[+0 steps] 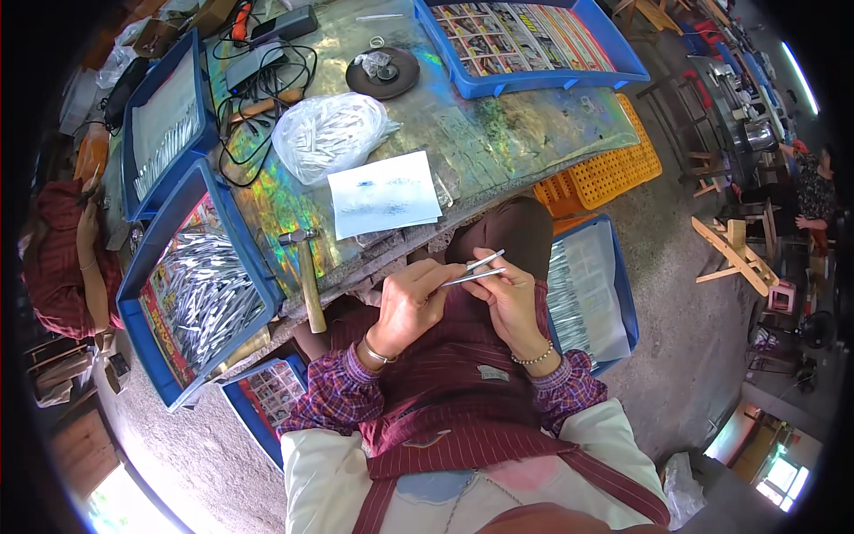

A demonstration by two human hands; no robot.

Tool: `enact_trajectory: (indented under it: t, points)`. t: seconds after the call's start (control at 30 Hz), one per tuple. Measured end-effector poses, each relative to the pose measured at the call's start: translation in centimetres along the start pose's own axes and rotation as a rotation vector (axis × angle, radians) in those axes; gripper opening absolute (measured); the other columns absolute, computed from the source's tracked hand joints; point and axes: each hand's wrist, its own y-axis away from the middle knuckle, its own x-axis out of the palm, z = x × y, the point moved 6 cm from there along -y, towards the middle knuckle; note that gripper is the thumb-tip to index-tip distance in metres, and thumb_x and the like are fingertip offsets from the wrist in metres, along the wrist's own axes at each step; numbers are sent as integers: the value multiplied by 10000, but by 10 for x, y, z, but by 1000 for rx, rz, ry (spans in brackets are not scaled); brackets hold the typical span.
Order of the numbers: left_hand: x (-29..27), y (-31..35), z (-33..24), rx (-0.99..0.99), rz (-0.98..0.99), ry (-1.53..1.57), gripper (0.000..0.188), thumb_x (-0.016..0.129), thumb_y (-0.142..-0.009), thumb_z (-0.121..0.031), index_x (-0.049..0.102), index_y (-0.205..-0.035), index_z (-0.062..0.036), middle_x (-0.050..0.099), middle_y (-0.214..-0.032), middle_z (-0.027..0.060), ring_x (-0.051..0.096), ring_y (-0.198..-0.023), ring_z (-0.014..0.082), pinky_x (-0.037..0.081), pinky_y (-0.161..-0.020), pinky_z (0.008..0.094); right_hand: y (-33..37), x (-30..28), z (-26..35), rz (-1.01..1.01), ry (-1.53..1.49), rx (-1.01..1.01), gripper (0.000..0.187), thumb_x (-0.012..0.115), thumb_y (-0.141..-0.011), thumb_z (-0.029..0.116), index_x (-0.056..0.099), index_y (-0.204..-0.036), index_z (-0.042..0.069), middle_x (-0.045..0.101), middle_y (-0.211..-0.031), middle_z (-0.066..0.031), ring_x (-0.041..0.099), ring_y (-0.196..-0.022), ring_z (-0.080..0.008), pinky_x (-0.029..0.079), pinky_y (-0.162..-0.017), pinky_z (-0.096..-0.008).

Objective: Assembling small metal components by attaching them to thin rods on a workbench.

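Note:
In front of my lap, my left hand [411,303] pinches a slim silver pair of tweezers [480,274], its two thin legs spread in a narrow V toward the right. The fingers of my right hand [516,307] close around the legs' other end. A hammer [310,283] with a wooden handle lies at the table's near edge, left of my hands. Beyond them rests a white paper sheet [384,198] with dark smudges. Behind the sheet sits a clear plastic bag [331,135] full of similar silver pieces.
Blue trays [253,233] of silver pieces stand at the left; another blue tray [627,294] is by my right knee. A newspaper-lined tray [551,84] sits at the far edge. Cables [267,98] and a dark dish [391,78] lie on the table. Another person [71,249] works at left.

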Motion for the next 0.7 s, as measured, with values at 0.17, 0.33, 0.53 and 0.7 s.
enact_trajectory:
  t: [0.17, 0.33, 0.53, 0.7]
  points:
    - [1, 2, -5, 20, 34, -68, 263, 607, -667, 57, 634, -899, -64, 556, -678, 91, 541, -559, 260, 425, -492, 334, 0, -3, -2, -9, 12, 12, 269, 556, -852, 21, 547, -1107, -62, 596, -970, -91, 604, -872, -145, 543, -766, -280]
    - [4, 1, 18, -295, 157, 312, 169, 608, -726, 35, 630, -883, -24, 567, -686, 51, 529, -558, 121, 404, -490, 270, -4, 4, 0, 49, -1, 125, 294, 547, -870, 77, 531, -1141, -34, 602, -961, -80, 611, -835, -142, 541, -726, -282]
    - [-4, 2, 38, -385, 59, 557, 65, 613, -763, 18, 626, -820, -10, 590, -785, 12, 518, -665, 69, 410, -589, 193, -2, 10, -6, 162, -27, 288, 303, 539, -878, 113, 514, -1156, -6, 597, -897, -61, 609, -759, -130, 531, -696, -262]
    - [-15, 1, 41, -488, 88, 553, 101, 611, -772, 16, 629, -866, -18, 594, -804, -4, 528, -706, 50, 432, -627, 201, -1, 8, -14, 259, -40, 333, 253, 548, -869, 94, 530, -1103, 1, 593, -879, -58, 596, -719, -113, 520, -660, -238]
